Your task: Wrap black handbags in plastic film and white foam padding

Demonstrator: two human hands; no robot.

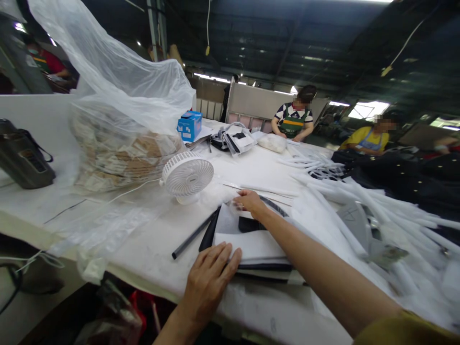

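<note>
A flat black piece, which looks like a bag (266, 273), lies on the table in front of me with a white sheet of soft padding (251, 243) over it. My left hand (212, 270) rests on the near left edge of that sheet, fingers stretched out. At the far side, my right hand (252, 203) reaches over with its fingertips pressed together by a pale, partly see-through bit; what they hold is too blurred to name. A dark rod or tube (192, 235) lies left of the bag, beside its black edge.
A white fan (188, 176) stands behind the work. To its left are a large clear plastic bag (118, 148) of packed pieces and a dark flask (23, 155). White padded strips (381, 206) heap up at right. Co-workers (294, 117) sit across; a blue box (190, 126) stands farther back.
</note>
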